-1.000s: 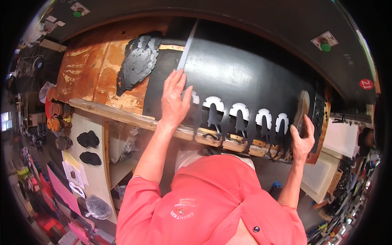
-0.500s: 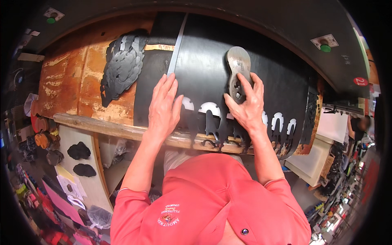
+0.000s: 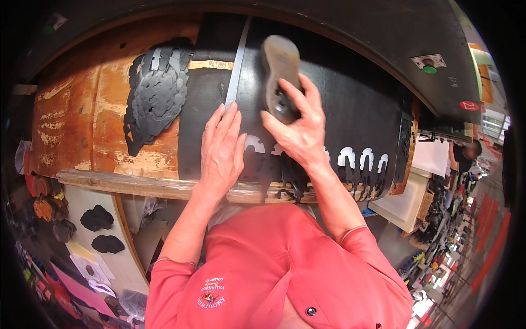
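Note:
A sole-shaped metal cutting die (image 3: pixel 282 60) is in my right hand (image 3: pixel 301 129), thumb on one side and fingers on the other. It is slightly blurred, over a black sheet (image 3: pixel 350 93); whether it touches the sheet I cannot tell. My left hand (image 3: pixel 222 145) lies with fingers outstretched on the sheet, fingertips at the near end of a narrow pale metal strip (image 3: pixel 238 66) that looks like a ruler. Along the sheet's near edge are arch-shaped cutouts (image 3: pixel 347 157), pale inside, with thin black strips hanging between them.
A pile of black cut pieces (image 3: pixel 159 90) lies on the worn wooden board (image 3: pixel 66 120) at left. A rough wooden rail (image 3: pixel 131 183) runs along the near edge. A dark machine beam with a green button (image 3: pixel 429 69) overhangs the far side. Another person (image 3: pixel 468 159) is far right.
My right hand has carried the cutting die left and away from me, closer to the metal strip. My left hand stays by the strip's end. The whole view has shifted a little.

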